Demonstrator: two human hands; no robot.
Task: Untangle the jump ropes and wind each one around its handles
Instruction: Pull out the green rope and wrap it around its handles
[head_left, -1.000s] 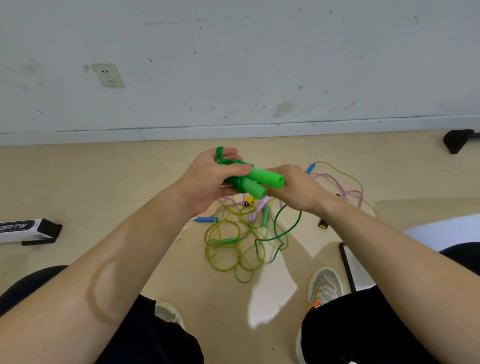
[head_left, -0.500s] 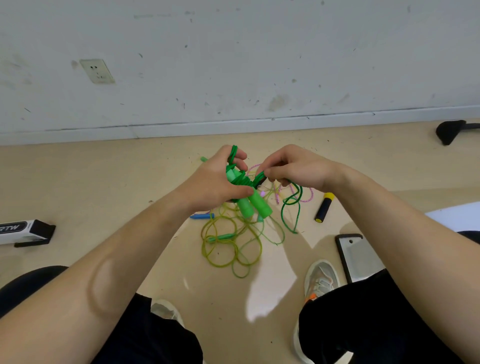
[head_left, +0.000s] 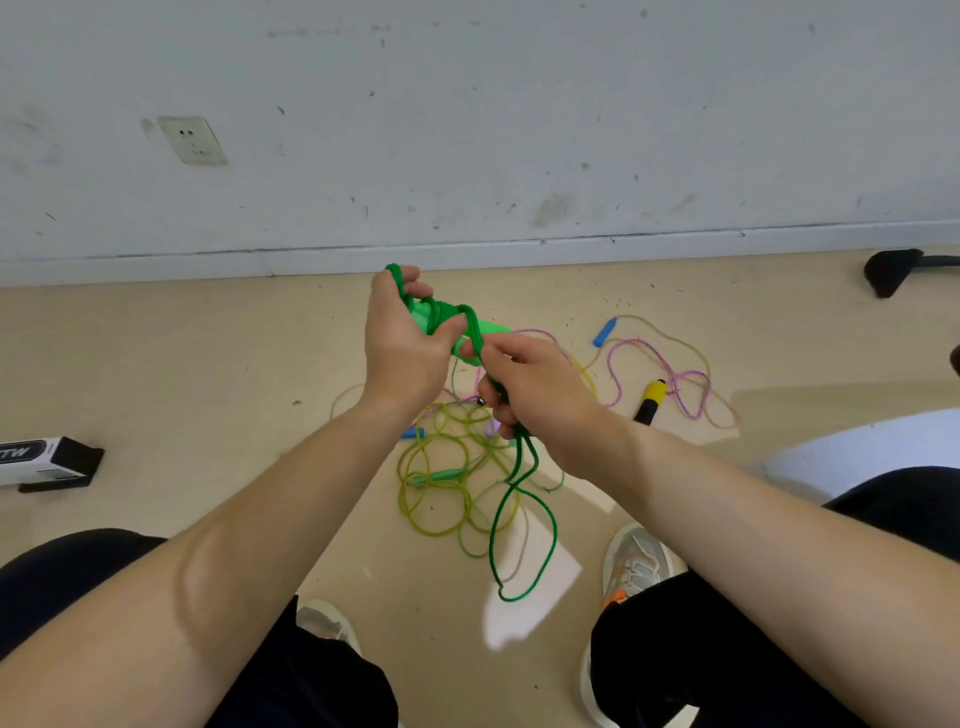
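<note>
My left hand (head_left: 402, 353) grips the bright green handles (head_left: 488, 328) of a jump rope, held above the floor with several turns of dark green rope wound round them. My right hand (head_left: 535, 395) pinches the dark green rope (head_left: 519, 499) just right of the handles. A long loose loop of it hangs down below that hand. On the floor beneath lies a tangle of yellow-green rope (head_left: 441, 488) with a teal handle (head_left: 439, 475). A pink rope (head_left: 654, 374), a blue handle (head_left: 605, 331) and a yellow-and-black handle (head_left: 649, 401) lie to the right.
A white wall with a socket (head_left: 192, 140) stands behind. A black-and-white box (head_left: 47, 460) lies on the floor at the left. A dark chair foot (head_left: 891, 270) is at the far right. My shoes (head_left: 636, 566) and knees fill the bottom.
The handles have swung from pointing down to lying level. My right hand has dropped lower and drawn the dark green rope down, leaving a longer hanging loop. The camera has tilted.
</note>
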